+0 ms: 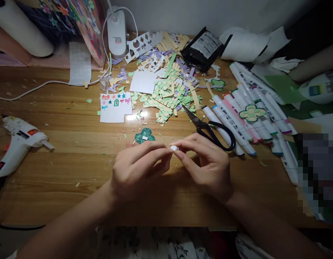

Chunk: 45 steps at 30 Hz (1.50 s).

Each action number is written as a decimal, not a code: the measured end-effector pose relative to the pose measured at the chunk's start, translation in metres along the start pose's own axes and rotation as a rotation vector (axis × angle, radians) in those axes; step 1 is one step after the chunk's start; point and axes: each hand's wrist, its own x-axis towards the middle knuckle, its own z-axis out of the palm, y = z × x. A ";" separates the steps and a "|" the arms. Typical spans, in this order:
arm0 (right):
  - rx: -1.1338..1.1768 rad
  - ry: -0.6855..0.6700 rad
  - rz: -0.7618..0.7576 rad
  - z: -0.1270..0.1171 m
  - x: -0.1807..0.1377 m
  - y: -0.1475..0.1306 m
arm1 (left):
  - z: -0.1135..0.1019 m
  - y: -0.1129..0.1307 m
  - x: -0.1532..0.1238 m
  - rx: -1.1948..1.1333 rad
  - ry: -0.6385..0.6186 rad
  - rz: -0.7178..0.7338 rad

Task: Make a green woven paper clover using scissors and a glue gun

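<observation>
A small white piece [174, 148], rolled or folded and possibly paper, is pinched between the fingertips of my two hands above the table. My left hand [140, 163] is closed with its fingertips against the piece's left side. From the right, my right hand [206, 162] grips it between thumb and fingers. Just beyond my left hand lies a dark green clover-shaped cutout [145, 136] with a small white bit on it, partly covered by my fingers. Black-handled scissors [209, 127] rest beyond my right hand, blades pointing away to the left.
Paper scraps [169, 86] heap at the back. A sheet of small drawings [116, 108] lies left of them. A glue gun [22, 140] stands at far left. Several markers [231, 122] spread at right, with a light green flower cutout [252, 113] on top. A power strip [117, 32] stands behind.
</observation>
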 end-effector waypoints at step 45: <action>-0.195 0.026 -0.149 0.001 -0.001 0.001 | -0.001 -0.013 0.000 0.217 -0.010 0.275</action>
